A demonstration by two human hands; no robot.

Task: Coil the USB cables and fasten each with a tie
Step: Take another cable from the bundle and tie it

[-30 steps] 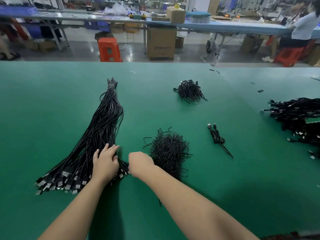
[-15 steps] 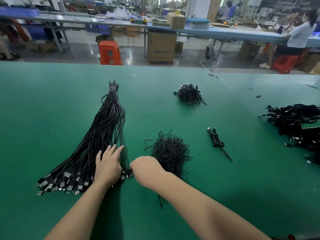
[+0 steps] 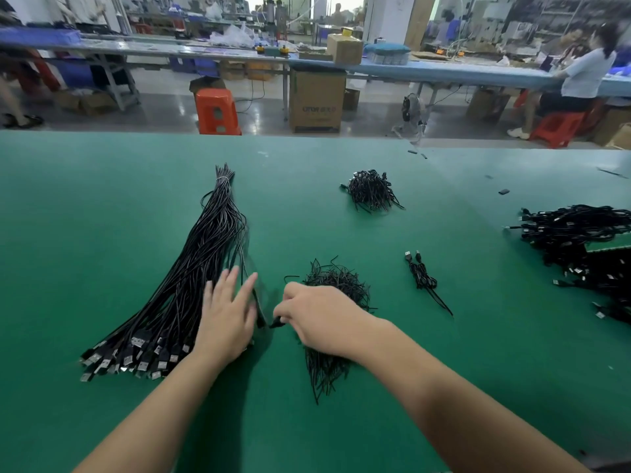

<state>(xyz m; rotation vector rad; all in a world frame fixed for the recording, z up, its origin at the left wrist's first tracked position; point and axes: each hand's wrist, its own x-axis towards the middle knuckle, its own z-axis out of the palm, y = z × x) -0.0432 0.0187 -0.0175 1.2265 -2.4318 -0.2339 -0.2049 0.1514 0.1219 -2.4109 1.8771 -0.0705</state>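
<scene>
My left hand (image 3: 228, 314) lies flat, fingers apart, on the bundle (image 3: 191, 285); right hand (image 3: 319, 317) at three o'clock seemingly pinches one plug (image 3: 277, 323); neighbours may snag and drag out.

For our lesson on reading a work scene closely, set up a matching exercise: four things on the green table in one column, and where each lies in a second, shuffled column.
Things
1. long bundle of cables
2. pile of ties
3. single coiled cable
4. left hand

Places
A. alone, to the right of the pile of ties
B. fingers spread on the near part of the bundle
C. partly under the right hand
D. on the left, plugs fanned toward the near edge

Pairs: 1-D, 2-C, 3-A, 4-B
</scene>
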